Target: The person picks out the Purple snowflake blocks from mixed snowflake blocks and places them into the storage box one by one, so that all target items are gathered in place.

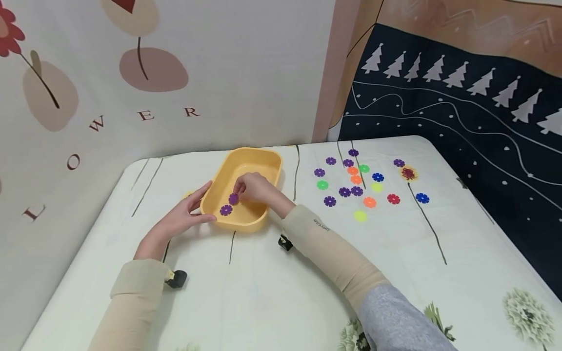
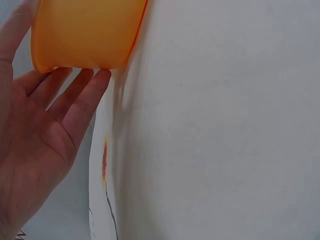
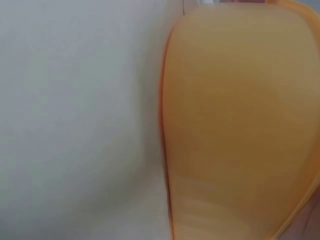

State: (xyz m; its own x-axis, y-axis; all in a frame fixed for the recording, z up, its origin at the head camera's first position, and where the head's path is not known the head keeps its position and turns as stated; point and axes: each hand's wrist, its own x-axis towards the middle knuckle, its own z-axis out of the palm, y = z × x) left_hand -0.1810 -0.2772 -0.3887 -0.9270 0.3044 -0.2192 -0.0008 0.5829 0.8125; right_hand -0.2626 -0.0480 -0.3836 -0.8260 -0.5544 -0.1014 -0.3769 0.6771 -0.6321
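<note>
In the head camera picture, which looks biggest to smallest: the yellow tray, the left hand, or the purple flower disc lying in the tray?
1. yellow tray
2. left hand
3. purple flower disc

A table [image 1: 272, 287] covered by a cream cloth printed with thin dark stems and flowers carries everything. At about eleven o'clock from its middle sits a yellow rectangular tray [image 1: 263, 163], flat on the cloth. At roughly one to two o'clock lies a loose scatter of small flower-shaped plastic discs [image 1: 356, 191] in purple, orange, green, yellow, red and blue, most apart from one another, a few nearly touching. A blue disc [image 1: 422, 198] lies farthest right.
</note>
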